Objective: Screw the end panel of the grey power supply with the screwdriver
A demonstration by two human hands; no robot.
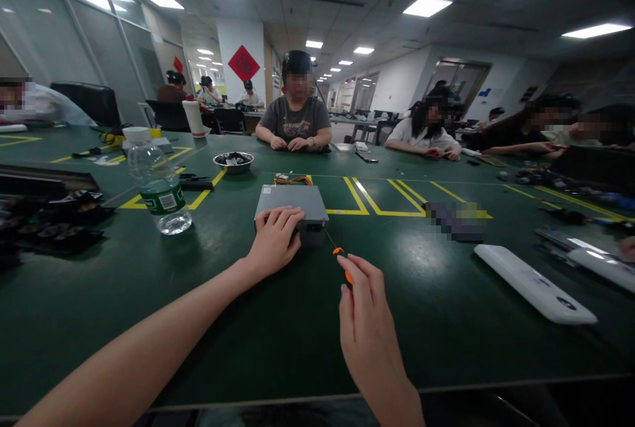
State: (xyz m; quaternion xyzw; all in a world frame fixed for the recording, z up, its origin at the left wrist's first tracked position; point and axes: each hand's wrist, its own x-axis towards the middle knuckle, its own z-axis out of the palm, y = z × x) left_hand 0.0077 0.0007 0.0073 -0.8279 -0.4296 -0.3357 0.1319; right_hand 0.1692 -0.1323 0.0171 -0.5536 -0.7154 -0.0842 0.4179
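Note:
A grey metal box (292, 201) with a bundle of coloured wires (292, 180) behind it sits on the green table (238, 348). My left hand (276, 236) lies over its front left part, fingers spread across the top edge. In my right hand (364, 308) is a screwdriver (338, 252) with an orange and black handle. Its thin shaft points up and left, and the tip is at the lower right corner of the box. Whether the tip sits in a screw is too small to tell.
A water bottle (163, 189) stands left of the box, with a metal bowl (233, 162) farther back. Dark parts (54, 215) lie at the far left. On the right is a white device (533, 281). A person (296, 116) sits opposite.

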